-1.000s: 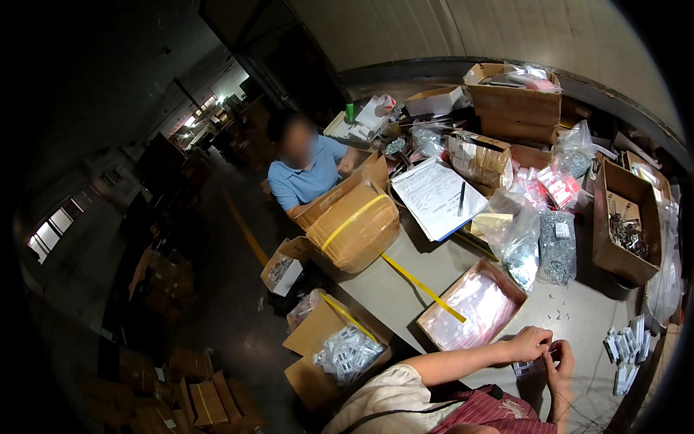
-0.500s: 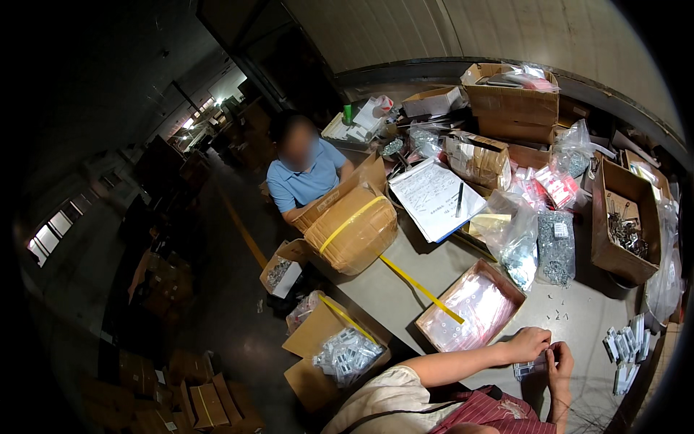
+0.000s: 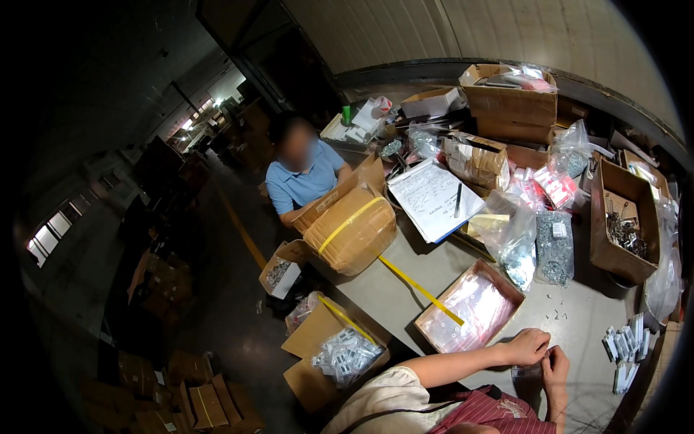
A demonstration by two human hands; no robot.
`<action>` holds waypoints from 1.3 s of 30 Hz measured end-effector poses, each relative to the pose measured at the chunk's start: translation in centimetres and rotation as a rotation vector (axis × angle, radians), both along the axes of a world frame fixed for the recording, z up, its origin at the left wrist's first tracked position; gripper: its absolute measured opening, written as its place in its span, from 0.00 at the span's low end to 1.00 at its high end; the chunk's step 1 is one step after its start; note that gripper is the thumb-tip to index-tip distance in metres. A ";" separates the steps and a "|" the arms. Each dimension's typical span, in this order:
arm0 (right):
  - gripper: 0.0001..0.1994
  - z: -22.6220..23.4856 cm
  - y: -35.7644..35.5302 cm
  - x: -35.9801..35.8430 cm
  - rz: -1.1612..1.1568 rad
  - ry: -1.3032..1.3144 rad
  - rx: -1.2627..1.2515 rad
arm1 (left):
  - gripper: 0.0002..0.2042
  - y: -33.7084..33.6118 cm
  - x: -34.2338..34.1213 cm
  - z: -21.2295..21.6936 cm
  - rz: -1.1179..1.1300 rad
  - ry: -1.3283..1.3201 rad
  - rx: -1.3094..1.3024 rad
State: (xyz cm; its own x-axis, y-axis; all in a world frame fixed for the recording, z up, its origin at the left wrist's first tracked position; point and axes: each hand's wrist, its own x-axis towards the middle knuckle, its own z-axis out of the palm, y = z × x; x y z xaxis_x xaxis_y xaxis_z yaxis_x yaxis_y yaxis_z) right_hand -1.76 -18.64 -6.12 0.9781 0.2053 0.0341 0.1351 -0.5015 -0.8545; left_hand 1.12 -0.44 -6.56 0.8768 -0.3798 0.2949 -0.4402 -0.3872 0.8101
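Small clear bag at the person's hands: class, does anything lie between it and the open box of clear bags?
Nothing visible does. The left hand and right hand meet at the small clear bag; only bare table separates it from the open box.

Two bare forearms enter from the lower edge. Left hand (image 3: 526, 346) and right hand (image 3: 555, 365) meet, fingers curled together in a pinching grip.
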 end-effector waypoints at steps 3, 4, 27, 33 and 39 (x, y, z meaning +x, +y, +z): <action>0.06 -0.8 -0.8 -0.8 0.001 0.060 0.039 | 0.06 0.0 0.2 -0.6 0.014 0.021 0.005; 0.06 -1.2 -1.1 -1.0 -0.002 0.054 0.048 | 0.06 0.0 0.3 -0.8 0.017 0.029 0.006; 0.06 1.6 -1.6 -4.4 -0.042 0.246 0.208 | 0.07 0.0 0.3 -1.2 -0.010 0.091 0.021; 0.03 0.5 -2.4 -4.7 0.057 0.080 0.222 | 0.10 0.1 0.8 -1.5 -0.121 0.370 -0.143; 0.03 3.1 -1.4 -5.6 -0.129 0.312 0.705 | 0.12 0.2 0.9 -0.9 -0.355 0.779 -0.485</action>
State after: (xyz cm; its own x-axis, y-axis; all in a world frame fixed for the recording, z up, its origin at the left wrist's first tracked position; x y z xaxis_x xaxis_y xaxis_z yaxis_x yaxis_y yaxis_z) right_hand -7.35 -20.02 -3.02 0.9785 0.1214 -0.1667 -0.1868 0.1786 -0.9660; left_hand 1.99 -0.26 -7.50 0.7503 -0.6494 -0.1235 0.2582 0.1159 0.9591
